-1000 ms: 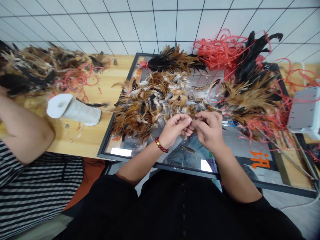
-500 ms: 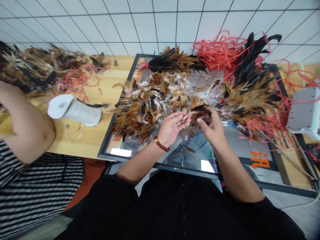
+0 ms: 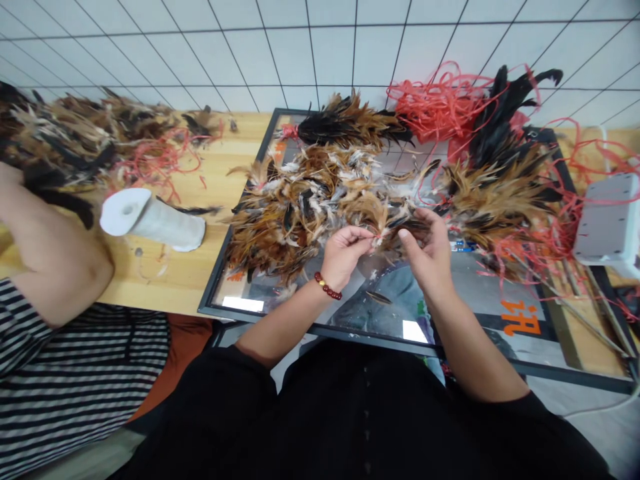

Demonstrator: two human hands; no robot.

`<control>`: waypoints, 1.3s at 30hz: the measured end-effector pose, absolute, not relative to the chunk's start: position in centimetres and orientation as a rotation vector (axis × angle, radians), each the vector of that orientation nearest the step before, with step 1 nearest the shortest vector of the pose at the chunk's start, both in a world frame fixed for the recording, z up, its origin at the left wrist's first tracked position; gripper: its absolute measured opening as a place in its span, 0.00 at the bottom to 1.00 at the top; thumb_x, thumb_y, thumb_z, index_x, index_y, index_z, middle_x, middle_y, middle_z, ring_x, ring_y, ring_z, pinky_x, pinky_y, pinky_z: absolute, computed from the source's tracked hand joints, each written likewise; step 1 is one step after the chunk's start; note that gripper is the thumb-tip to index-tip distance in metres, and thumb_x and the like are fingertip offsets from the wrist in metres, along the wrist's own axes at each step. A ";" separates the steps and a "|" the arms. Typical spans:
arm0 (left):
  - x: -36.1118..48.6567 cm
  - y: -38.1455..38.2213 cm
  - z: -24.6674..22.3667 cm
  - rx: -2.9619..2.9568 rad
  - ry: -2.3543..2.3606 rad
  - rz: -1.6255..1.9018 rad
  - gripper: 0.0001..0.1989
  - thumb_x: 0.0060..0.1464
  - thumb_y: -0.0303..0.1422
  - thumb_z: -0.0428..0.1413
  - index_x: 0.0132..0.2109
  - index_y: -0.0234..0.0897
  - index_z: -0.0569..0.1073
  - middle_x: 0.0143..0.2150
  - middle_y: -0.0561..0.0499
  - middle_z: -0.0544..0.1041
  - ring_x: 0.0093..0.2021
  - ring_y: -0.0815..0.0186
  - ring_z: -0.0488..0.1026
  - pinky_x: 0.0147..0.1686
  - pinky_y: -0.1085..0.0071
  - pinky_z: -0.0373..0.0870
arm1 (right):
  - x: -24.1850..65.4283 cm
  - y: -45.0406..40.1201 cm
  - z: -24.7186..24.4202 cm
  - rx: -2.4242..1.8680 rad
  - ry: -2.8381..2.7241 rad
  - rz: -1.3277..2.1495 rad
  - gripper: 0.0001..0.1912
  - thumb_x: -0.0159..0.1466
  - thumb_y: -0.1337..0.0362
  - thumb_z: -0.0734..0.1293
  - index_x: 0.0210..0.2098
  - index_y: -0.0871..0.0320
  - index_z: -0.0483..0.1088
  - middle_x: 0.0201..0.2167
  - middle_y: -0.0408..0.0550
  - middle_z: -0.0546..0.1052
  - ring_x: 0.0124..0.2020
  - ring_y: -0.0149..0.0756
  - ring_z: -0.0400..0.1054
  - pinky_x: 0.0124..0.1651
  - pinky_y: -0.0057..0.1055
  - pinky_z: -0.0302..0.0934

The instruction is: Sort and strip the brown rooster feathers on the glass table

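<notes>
My left hand (image 3: 346, 257), with a beaded bracelet at the wrist, is closed in a pinch on the pale quill ends of some brown feathers (image 3: 374, 217); a bit of red shows at its fingertips. To its right, my right hand (image 3: 431, 252) curls loosely around dark feathers (image 3: 400, 230), thumb apart from the fingers; its far fingertips are partly hidden. Beyond both hands spreads a loose heap of brown, white and black feathers (image 3: 300, 207). A single dark feather (image 3: 379, 297) lies on the glass-topped framed panel (image 3: 360, 320) below them.
A tied feather bundle (image 3: 345, 123) and tangled red plastic string (image 3: 440, 100) lie at the back. More feathers (image 3: 500, 190) and a white device (image 3: 605, 217) are on the right. At left are a white spool (image 3: 160, 220), another feather pile (image 3: 65, 133) and a co-worker's arm (image 3: 65, 267).
My left hand has turned, its fingers now folding into a pinch, and brown feathers fan upward from it. My right hand has shifted slightly right. The co-worker's arm has moved slightly.
</notes>
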State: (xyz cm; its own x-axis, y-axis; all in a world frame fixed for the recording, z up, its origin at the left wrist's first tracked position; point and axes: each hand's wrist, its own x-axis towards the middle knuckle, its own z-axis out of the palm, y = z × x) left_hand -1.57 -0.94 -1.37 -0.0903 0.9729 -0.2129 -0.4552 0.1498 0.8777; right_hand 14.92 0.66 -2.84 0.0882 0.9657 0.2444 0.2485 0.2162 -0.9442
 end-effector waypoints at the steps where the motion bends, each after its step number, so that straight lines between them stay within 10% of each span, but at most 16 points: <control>1: -1.5 -1.0 -1.6 0.752 1.063 1.381 0.07 0.43 0.27 0.68 0.31 0.34 0.78 0.29 0.53 0.80 0.27 0.74 0.74 0.32 0.76 0.72 | 14.9 0.6 -2.7 -1.267 -1.400 0.764 0.25 0.63 0.52 0.70 0.57 0.50 0.65 0.57 0.54 0.70 0.54 0.42 0.70 0.58 0.45 0.67; 9: -1.5 -1.4 -2.2 1.489 1.131 1.631 0.06 0.55 0.25 0.59 0.32 0.37 0.80 0.34 0.48 0.84 0.37 0.67 0.81 0.40 0.70 0.76 | 14.6 0.1 -1.1 -1.221 -1.655 0.553 0.19 0.66 0.51 0.68 0.23 0.55 0.73 0.36 0.48 0.73 0.46 0.41 0.69 0.54 0.44 0.62; 28: -2.0 -1.1 -1.3 1.556 1.156 1.581 0.11 0.57 0.41 0.61 0.32 0.39 0.78 0.38 0.46 0.80 0.43 0.62 0.77 0.50 0.63 0.73 | 13.9 0.2 -2.1 -1.052 -1.875 0.598 0.08 0.63 0.57 0.67 0.31 0.53 0.72 0.34 0.49 0.78 0.37 0.40 0.73 0.44 0.38 0.67; 39: -2.2 -0.5 -3.3 1.630 1.151 1.583 0.10 0.61 0.39 0.58 0.41 0.39 0.81 0.43 0.45 0.80 0.41 0.65 0.78 0.39 0.70 0.75 | 22.9 4.8 -2.2 -1.779 -1.402 0.385 0.22 0.66 0.49 0.60 0.24 0.56 0.71 0.21 0.52 0.75 0.29 0.45 0.72 0.37 0.40 0.66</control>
